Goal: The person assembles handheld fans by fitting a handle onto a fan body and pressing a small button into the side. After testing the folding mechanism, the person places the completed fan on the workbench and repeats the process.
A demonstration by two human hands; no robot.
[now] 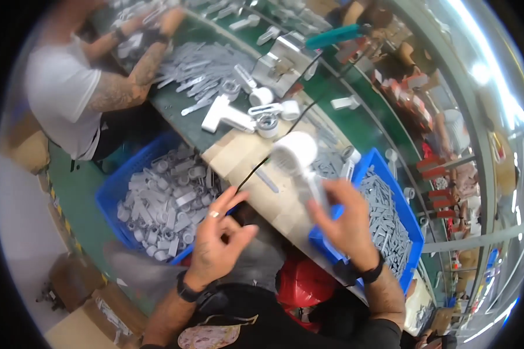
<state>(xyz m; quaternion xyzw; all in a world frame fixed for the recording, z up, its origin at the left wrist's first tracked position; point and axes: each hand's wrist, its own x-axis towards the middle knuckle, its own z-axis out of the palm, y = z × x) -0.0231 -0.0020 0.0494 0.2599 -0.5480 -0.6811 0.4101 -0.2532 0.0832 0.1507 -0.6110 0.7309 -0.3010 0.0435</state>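
My right hand (346,218) holds a blurred plastic part (300,154) by its grey handle, with the round white head tilted up over the bench. My left hand (218,244) hovers at the bench's front edge, thumb and fingers apart, with nothing visible between them. Near its fingertips runs a black cable (252,173), which crosses the cardboard (239,151) on the bench. On that cardboard lies one flat grey strip (267,181). Beyond it sit a white T-shaped housing (224,116) and several round-headed white parts (261,96).
Left of my legs stands a blue crate (113,206) heaped with white parts. A blue bin (416,235) of grey strips sits on the right. Farther back are a pile of grey strips (204,61), a metal fixture (282,64) with a teal handle, and a co-worker (70,87).
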